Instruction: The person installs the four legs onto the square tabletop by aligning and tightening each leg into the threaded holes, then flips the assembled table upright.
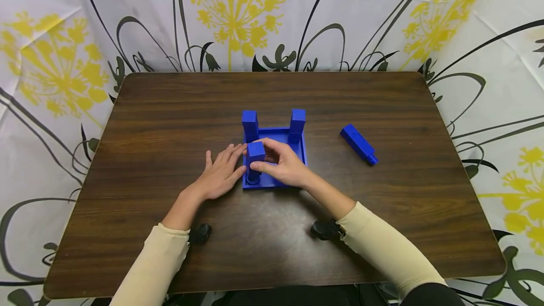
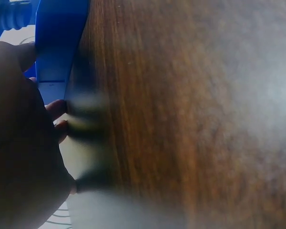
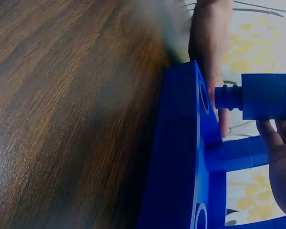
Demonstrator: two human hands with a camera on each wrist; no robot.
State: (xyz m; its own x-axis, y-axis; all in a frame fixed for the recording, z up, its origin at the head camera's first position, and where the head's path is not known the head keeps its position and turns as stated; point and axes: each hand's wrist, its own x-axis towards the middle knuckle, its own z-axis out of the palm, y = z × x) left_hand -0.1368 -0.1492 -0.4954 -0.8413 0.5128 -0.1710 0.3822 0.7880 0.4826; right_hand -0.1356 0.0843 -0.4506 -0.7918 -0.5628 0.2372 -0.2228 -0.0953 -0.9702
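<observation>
Flower-printed white cloth [image 1: 293,13] around brown table [image 1: 263,244]

In the right-wrist view, the blue square-sided post with a ribbed peg [image 3: 260,97] and the bare right hand [image 3: 283,174] are truncated by the right edge. The dark-brown wood-grain tabletop [image 2: 152,124] appears blurred in the left-wrist view.

Between two obstructing far legs [image 1: 298,122], there's room above the tray [image 1: 274,135].
</observation>
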